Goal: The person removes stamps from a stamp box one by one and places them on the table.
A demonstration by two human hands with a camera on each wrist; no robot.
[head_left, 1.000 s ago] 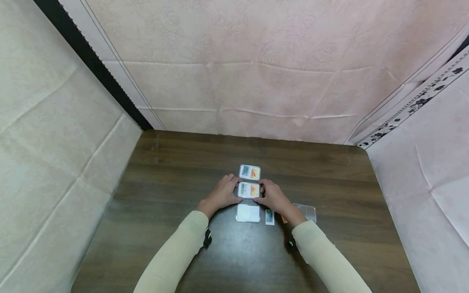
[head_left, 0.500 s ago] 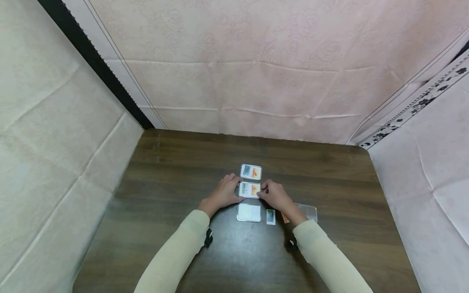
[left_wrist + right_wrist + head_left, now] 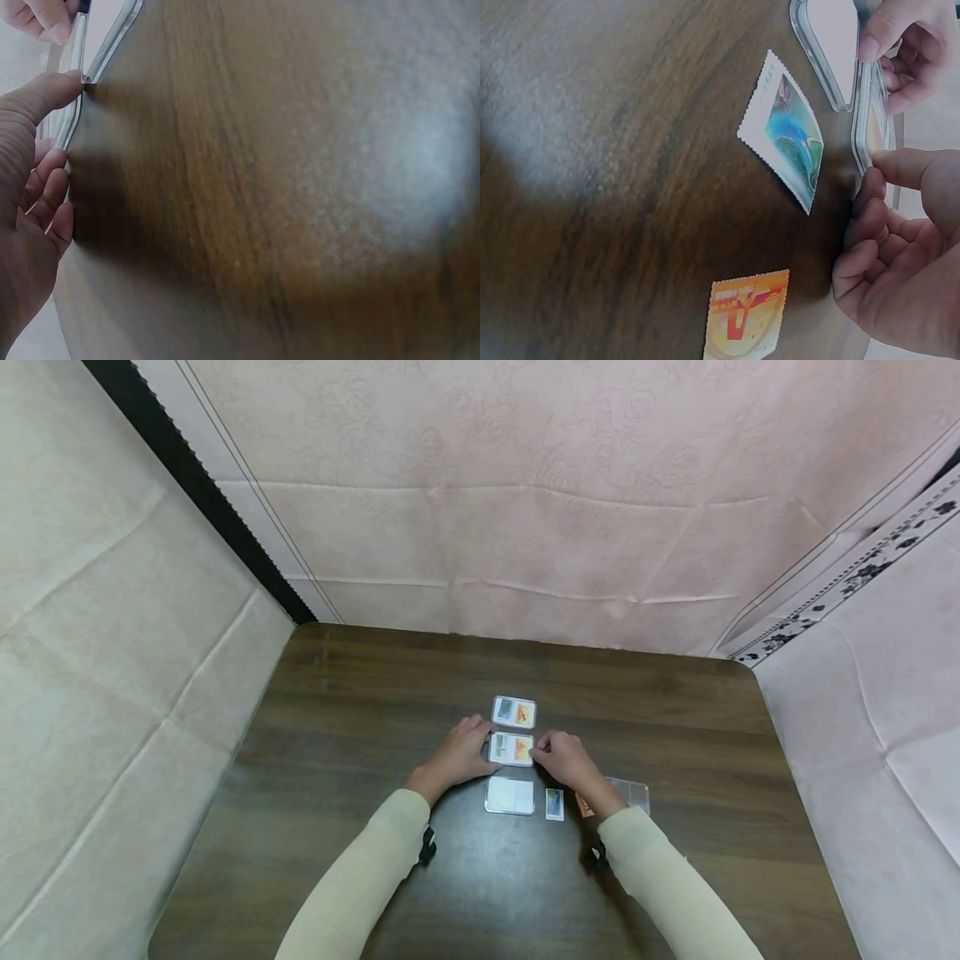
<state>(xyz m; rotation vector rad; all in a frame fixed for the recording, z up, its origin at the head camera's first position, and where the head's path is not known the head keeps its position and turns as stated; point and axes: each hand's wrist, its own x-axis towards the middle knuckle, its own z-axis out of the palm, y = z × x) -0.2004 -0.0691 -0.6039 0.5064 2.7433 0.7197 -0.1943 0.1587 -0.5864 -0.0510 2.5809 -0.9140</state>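
Note:
A clear plastic stamp case (image 3: 511, 749) with two stamps showing inside lies on the table, the middle one of three in a column. My left hand (image 3: 459, 753) holds its left end, thumb at the near corner and fingers at the far one. At the right end, the thumb and index finger of my right hand (image 3: 564, 761) pinch the edge; the other fingers curl in, as the right wrist view shows. A loose blue-green postage stamp (image 3: 791, 139) lies close to the nearest case, and an orange stamp (image 3: 746, 315) lies farther right, partly hidden by my forearm in the head view.
Beyond the middle case sits another case (image 3: 513, 712) with two stamps. Nearer me is a case (image 3: 509, 796) with a plain white face. A clear plastic piece (image 3: 636, 797) lies by my right sleeve. The brown wooden table (image 3: 360, 693) ends at pale cloth-covered walls.
My right hand has drawn its fingers from around the case's right corners into a pinch at its right edge, then slid slightly nearer me. My left hand stays in place.

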